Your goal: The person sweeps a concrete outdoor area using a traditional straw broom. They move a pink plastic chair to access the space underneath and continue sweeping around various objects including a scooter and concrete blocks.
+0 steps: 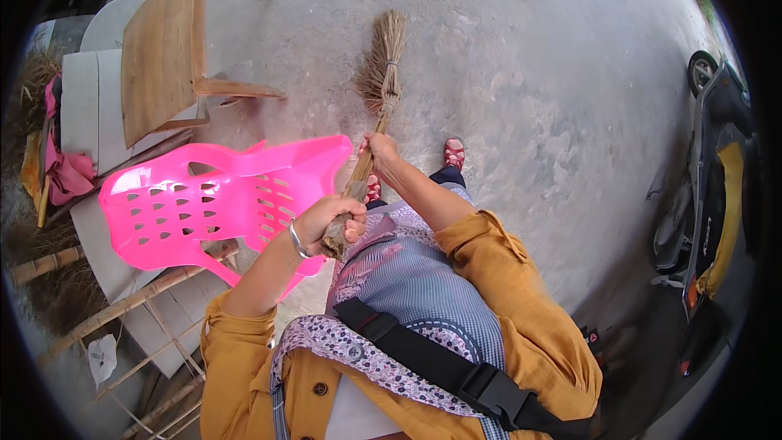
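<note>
Head view shows a tan straw broom (383, 121) over grey concrete floor (538, 90), its long axis running forward from the body. Left grip (332, 218) is closed around the handle's butt (332, 244); right grip (381, 150) clasps it nearer the bristles (392, 33).

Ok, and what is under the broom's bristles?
Grey floor shows around the broom's bristles. The patch directly beneath them is covered, so anything lying there cannot be seen.

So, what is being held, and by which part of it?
A straw broom, by its handle: the left hand near the butt end, the right hand closer to the bristles.
</note>
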### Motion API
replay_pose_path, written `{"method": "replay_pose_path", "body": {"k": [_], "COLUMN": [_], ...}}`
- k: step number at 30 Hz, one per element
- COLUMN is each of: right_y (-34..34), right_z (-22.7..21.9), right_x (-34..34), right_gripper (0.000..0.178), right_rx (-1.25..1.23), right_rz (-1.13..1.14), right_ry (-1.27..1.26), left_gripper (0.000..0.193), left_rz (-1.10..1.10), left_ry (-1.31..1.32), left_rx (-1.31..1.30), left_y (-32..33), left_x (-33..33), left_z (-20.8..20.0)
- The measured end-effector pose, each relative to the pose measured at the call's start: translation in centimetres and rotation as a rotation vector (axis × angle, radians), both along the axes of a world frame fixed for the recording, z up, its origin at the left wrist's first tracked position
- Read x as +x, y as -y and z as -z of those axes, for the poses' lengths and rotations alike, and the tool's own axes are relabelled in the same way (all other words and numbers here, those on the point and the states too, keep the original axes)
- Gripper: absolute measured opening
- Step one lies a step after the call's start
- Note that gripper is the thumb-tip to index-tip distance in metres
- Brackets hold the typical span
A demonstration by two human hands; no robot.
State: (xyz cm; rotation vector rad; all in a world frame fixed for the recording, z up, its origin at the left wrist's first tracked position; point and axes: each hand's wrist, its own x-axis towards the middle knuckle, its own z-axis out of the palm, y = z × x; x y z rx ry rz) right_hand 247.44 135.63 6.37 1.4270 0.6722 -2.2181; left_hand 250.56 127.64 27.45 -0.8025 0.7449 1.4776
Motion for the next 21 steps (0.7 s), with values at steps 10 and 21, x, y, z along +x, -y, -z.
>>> {"method": "replay_pose_path", "body": {"k": [10, 21], "right_y": [0.9, -4.7], "right_z": [-3.9, 1.6], "right_x": [4.0, 4.9], "right_gripper": [0.012, 0.012], "right_rx": [0.006, 0.098], "right_rz": [-0.113, -0.106], "right_ry": [-0.068, -0.076], "left_gripper": [0.034, 0.036], "left_rz": [-0.13, -0.109], "left_ry": [-0.045, -0.009], "left_rx": [-0.228, -0.049], "left_y": [-2.0, -3.4], "left_x": [5.5, 5.6], "left_z": [-5.9, 0.6]}}
